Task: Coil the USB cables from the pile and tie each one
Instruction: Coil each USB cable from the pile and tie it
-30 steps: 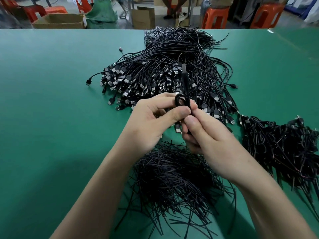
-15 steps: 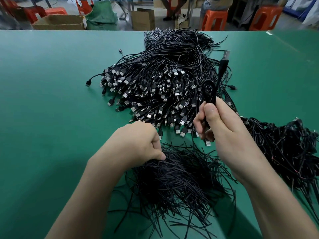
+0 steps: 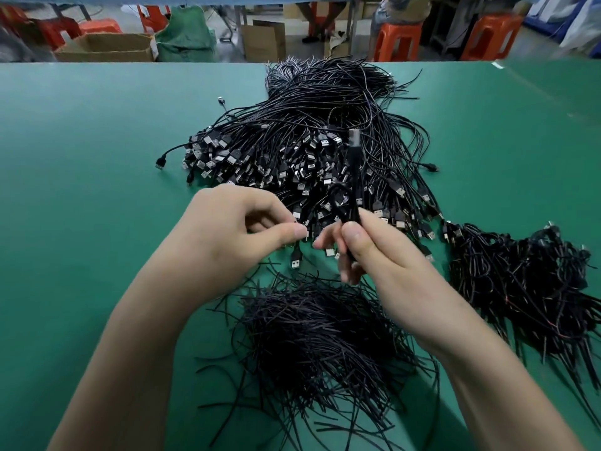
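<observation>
1. Flat green table top [image 3: 81, 190], filling most of the view; all work items lie on it.
2. Pile of loose black USB cables [image 3: 309, 131], in the centre towards the far edge. The silver-tipped plugs fan towards the person and the cords trail away behind.
3. Heap of thin black tie strips [image 3: 318, 336], at the near centre between the two forearms, just in front of the cable pile.
4. Heap of bundled black cables [image 3: 527, 281], at the right. It lies just beside the loose pile and reaches the frame edge.
5. Left hand [image 3: 227, 236], raised over the near edge of the loose pile. The fingers are curled and the thumb tip is pressed to the forefinger. Whether a tie strip lies in the pinch cannot be told.
6. Right hand [image 3: 390, 255], raised beside the left and apart from it. Thumb and fingers are clamped round item 10.
7. Open brown cardboard carton [image 3: 107, 47], on the floor beyond the far edge, at the left.
8. Soft green sack [image 3: 185, 37], just right of the carton.
9. Two orange plastic stools [image 3: 396, 40], beyond the far edge, at the right.
10. Coiled black USB cable [image 3: 353, 196], held upright in the right hand in front of the loose pile. A small loop shows above the thumb, and the plug end points up, blurred.
</observation>
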